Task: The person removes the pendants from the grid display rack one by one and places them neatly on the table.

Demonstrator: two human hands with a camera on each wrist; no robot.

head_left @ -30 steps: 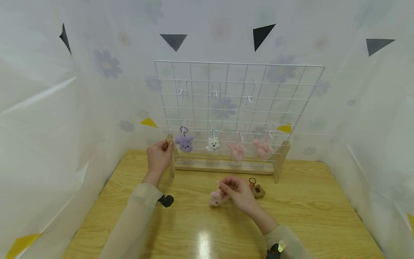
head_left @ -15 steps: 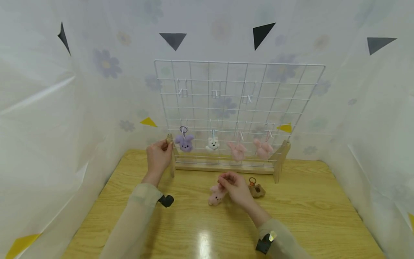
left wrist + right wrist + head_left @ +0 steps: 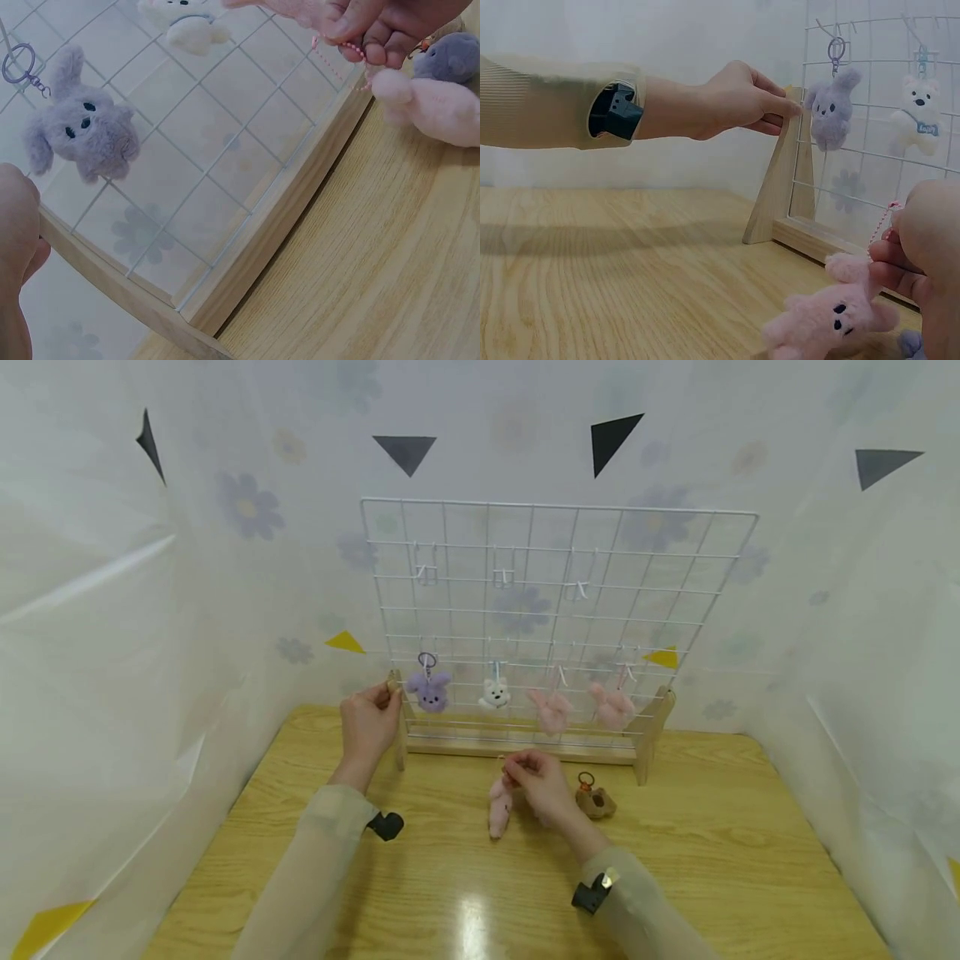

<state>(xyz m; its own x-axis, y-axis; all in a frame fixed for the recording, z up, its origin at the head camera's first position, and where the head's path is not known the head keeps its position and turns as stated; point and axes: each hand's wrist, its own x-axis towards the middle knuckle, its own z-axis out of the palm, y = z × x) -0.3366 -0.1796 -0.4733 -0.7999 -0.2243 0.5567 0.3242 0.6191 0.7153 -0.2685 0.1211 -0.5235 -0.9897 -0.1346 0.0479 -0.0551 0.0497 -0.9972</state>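
My left hand (image 3: 367, 718) grips the top of the stand's left wooden leg (image 3: 772, 187). In front of the white wire grid (image 3: 555, 507), my right hand (image 3: 543, 785) pinches the pink bead chain (image 3: 874, 234) of a pink plush keychain (image 3: 500, 810). This plush dangles low by the table, seen side-on in the head view; the right wrist view shows its dark eyes and nose. On the grid's lower hooks hang a purple plush keychain (image 3: 431, 692), a white bear keychain (image 3: 495, 693) and two pink plush keychains (image 3: 552, 710).
A brown plush keychain (image 3: 596, 802) with a ring lies on the table right of my right hand. Beside it, a grey-blue plush (image 3: 448, 58) shows in the left wrist view. Bare white hooks (image 3: 577, 591) line the grid's upper part. Patterned sheeting surrounds the wooden table (image 3: 675, 877).
My right hand has moved a little away from me and left, lifting the chain. The pink plush has swung from tilted to nearly upright. My left hand stays on the leg.
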